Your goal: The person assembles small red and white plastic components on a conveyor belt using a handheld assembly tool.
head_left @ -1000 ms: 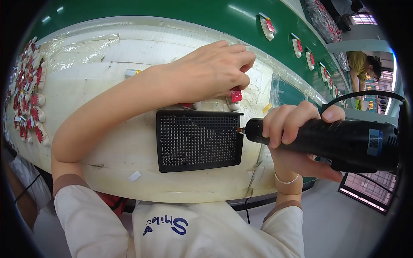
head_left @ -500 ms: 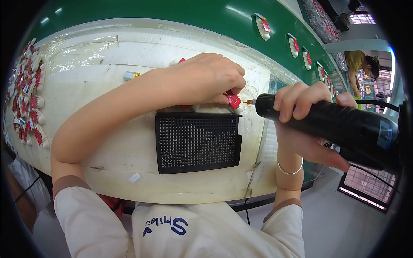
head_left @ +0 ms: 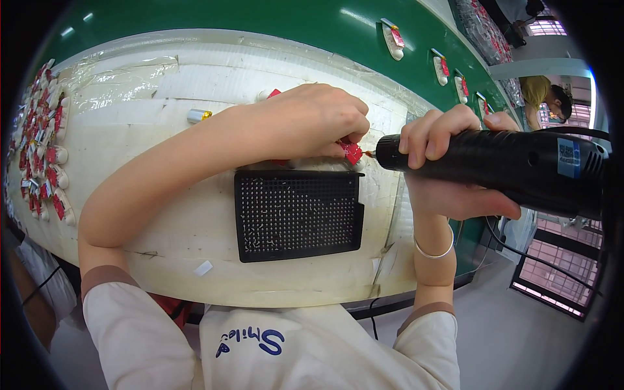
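My left hand (head_left: 318,120) is closed on a small part with a red circuit board (head_left: 353,153), held low over the table behind the screw tray. Most of that part is hidden under the fingers. In my right hand (head_left: 445,194) is a black electric screwdriver (head_left: 520,166), lying nearly level. Its bit (head_left: 370,154) points left and meets, or almost meets, the edge of the red board; I cannot tell which. The black screw tray (head_left: 361,239) lies just in front of my left hand, with many small screws standing in its holes.
A heap of red-and-white assemblies (head_left: 55,156) covers the table's left end. A silver cylinder (head_left: 196,116) lies behind my left forearm, and a white scrap (head_left: 203,268) near the front edge. Similar assemblies (head_left: 393,42) ride on the green belt (head_left: 286,19). Another person (head_left: 539,97) is at the far right.
The screwdriver has moved left, its bit closing on the red board, and it has levelled out. My left hand has barely shifted. On the belt, the assemblies have slid slightly left and away.
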Demonstrator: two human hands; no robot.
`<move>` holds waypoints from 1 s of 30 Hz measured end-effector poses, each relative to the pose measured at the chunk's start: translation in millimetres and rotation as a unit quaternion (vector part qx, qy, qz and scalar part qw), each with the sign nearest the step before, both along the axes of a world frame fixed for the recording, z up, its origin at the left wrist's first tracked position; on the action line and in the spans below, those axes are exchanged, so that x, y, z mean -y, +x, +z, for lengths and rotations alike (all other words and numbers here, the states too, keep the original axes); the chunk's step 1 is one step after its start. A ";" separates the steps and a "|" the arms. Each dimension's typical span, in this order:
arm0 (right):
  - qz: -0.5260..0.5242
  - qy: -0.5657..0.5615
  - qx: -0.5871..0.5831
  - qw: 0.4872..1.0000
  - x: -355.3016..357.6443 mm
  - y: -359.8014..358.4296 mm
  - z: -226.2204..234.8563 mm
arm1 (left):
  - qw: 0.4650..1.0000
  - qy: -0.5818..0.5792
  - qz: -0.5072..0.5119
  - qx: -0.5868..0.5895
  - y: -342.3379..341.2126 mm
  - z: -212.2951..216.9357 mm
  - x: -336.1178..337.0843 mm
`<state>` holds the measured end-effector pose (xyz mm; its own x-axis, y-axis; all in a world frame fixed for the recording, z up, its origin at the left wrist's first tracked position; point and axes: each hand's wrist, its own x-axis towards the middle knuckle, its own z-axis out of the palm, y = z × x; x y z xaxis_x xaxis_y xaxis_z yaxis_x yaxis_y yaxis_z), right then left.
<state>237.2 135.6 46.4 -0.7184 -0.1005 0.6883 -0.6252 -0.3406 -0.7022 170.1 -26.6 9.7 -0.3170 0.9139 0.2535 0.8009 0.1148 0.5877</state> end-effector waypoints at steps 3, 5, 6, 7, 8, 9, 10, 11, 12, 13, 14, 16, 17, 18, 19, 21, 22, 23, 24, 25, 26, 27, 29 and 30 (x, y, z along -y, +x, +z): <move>0.012 0.033 -0.012 0.999 -3.3 0.6 1.5 | 1.000 0.001 -0.001 -0.008 0.8 -0.6 -0.8; 0.020 0.061 -0.021 0.998 -5.3 1.6 1.7 | 1.000 0.005 0.001 -0.017 3.3 0.4 -1.2; 0.002 0.072 -0.021 0.997 -5.2 3.4 3.3 | 1.000 -0.008 0.003 -0.030 5.4 0.6 -1.4; -0.016 0.083 -0.021 0.996 -4.9 5.8 5.3 | 0.999 -0.022 0.005 -0.043 6.5 4.4 -1.2; -0.017 0.084 -0.020 0.996 -4.8 9.5 7.8 | 0.999 -0.021 0.004 -0.042 5.4 8.2 -0.3; -0.022 0.072 -0.029 0.997 -4.6 15.1 11.5 | 0.997 -0.064 0.003 -0.040 2.6 12.6 1.8; -0.021 0.057 -0.039 0.997 -2.7 20.3 14.8 | 0.993 -0.110 0.008 -0.037 -0.4 20.3 7.8; -0.010 0.051 -0.024 0.998 0.8 28.9 21.6 | 0.984 -0.177 -0.017 -0.014 -10.2 31.7 17.8; -0.001 0.050 -0.007 0.999 1.9 36.9 24.3 | 0.985 -0.174 -0.004 -0.019 -19.3 36.3 27.5; 0.014 0.045 0.008 0.999 6.0 40.9 23.9 | 0.984 -0.175 0.014 -0.024 -26.9 38.3 38.0; 0.017 0.042 0.008 0.999 8.6 43.2 21.5 | 0.990 -0.135 0.027 -0.023 -36.1 40.4 35.2; -0.001 0.041 0.030 0.999 8.7 47.4 14.9 | 0.980 -0.189 0.043 0.040 -50.7 72.1 10.1; 0.000 0.040 0.031 0.999 8.3 47.4 12.9 | 0.980 -0.196 0.018 0.031 -65.7 69.5 -6.6; -0.001 0.046 0.039 0.998 8.0 47.1 13.5 | 0.980 -0.195 0.019 0.030 -82.1 61.0 -22.7; -0.001 0.053 0.045 0.998 7.7 46.9 14.5 | 0.986 -0.158 0.039 -0.037 -99.0 44.9 -40.1; 0.004 0.051 0.049 0.997 9.9 44.9 9.8 | 0.978 -0.089 0.082 -0.167 -118.3 21.8 -65.9; 0.005 0.051 0.054 0.997 9.6 44.0 7.0 | 0.979 -0.090 0.082 -0.166 -112.8 25.7 -81.4; 0.001 0.053 0.055 0.997 7.6 44.8 8.0 | 0.950 -0.176 0.173 -0.190 -101.3 33.8 -101.4; 0.001 0.053 0.053 0.997 6.0 45.2 9.1 | 0.905 -0.260 0.262 -0.212 -94.0 38.8 -111.2; 0.005 0.053 0.049 0.997 6.6 45.9 10.9 | 0.905 -0.258 0.263 -0.213 -105.7 35.0 -111.5; 0.009 0.052 0.048 0.997 9.3 45.6 11.0 | 0.944 -0.232 0.178 -0.155 -128.3 25.6 -107.8; 0.005 0.053 0.046 0.998 10.4 45.6 10.4 | 0.971 -0.202 0.088 -0.095 -140.9 19.1 -106.0; -0.008 0.056 0.044 0.997 6.8 47.2 11.4 | 0.969 -0.222 0.078 -0.076 -134.6 26.4 -104.6; -0.009 0.056 0.039 0.998 5.3 48.2 13.6 | 0.965 -0.245 0.072 -0.055 -131.0 31.0 -103.7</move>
<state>285.5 130.3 60.0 -0.7722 -0.1606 0.6147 -0.5720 -0.2457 -0.7826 39.1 77.1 40.7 -0.4453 0.8812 -0.1586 0.8107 0.4720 0.3465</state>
